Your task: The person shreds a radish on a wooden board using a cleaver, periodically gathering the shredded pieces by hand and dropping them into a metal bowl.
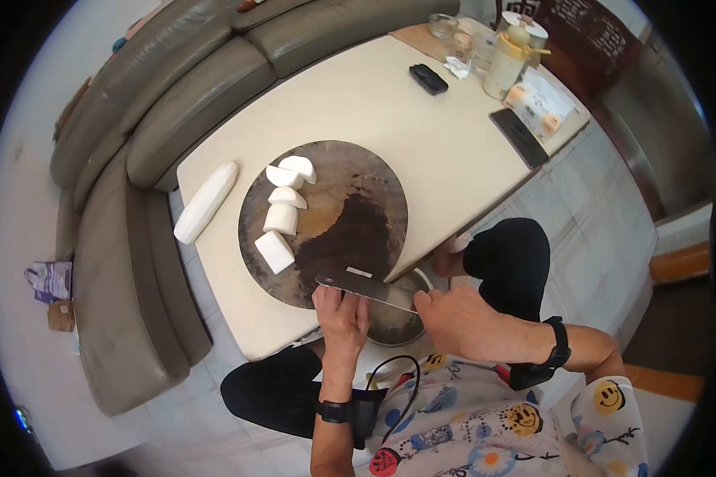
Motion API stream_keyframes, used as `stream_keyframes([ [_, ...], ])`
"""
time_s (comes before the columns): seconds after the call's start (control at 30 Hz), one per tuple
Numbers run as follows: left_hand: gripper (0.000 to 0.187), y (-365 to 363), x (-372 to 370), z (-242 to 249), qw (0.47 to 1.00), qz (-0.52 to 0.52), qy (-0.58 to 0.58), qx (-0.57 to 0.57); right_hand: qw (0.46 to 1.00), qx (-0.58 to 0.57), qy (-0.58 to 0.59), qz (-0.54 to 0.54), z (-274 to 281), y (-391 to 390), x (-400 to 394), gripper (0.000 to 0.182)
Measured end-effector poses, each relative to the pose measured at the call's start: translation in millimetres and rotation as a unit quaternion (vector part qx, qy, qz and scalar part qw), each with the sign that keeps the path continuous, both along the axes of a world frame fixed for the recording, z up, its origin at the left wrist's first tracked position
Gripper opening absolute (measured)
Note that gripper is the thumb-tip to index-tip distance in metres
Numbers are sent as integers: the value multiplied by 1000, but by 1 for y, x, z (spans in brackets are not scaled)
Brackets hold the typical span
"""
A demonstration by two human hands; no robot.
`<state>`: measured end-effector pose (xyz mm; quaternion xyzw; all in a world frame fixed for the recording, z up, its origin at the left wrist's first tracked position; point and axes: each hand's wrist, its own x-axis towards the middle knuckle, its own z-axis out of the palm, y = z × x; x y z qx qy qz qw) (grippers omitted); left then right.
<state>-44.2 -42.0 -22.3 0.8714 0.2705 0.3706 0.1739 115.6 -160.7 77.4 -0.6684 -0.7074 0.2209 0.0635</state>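
Note:
My right hand (460,322) is closed round the handle of a cleaver (359,283), whose blade extends left over the near edge of a round dark chopping board (378,171). My left hand (342,314) is at the blade's far end, fingers curled in against its lower edge; whatever they may hold is hidden. Cut pieces of peeled white radish lie along the board's left side, among them a block (275,252) and a half-round piece (287,197). A long peeled white radish (207,203) rests on the table left of the board.
Below the cleaver, between the knees, stands a metal pot (394,324). The cream table (358,95) also bears a phone (519,137), a black object (429,79), a yellow-topped jug (505,70) and glass containers. A leather sofa (203,99) runs along the far and left sides.

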Motion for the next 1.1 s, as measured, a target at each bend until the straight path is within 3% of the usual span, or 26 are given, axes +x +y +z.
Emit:
stream_keyframes([
  [0.07,28,1,0,-3,1000,6,3,15,1000,-6,-5,10,2,-1,0,23],
  [0.4,27,-1,2,-3,1000,6,6,1,1000,-3,3,18,-2,1,2,24],
  [0.67,21,-1,2,-9,1000,19,-1,9,994,100,25,36,-19,29,-8,17],
  [1.1,21,-3,4,-9,999,27,-24,10,997,67,13,35,-7,17,-6,17],
])
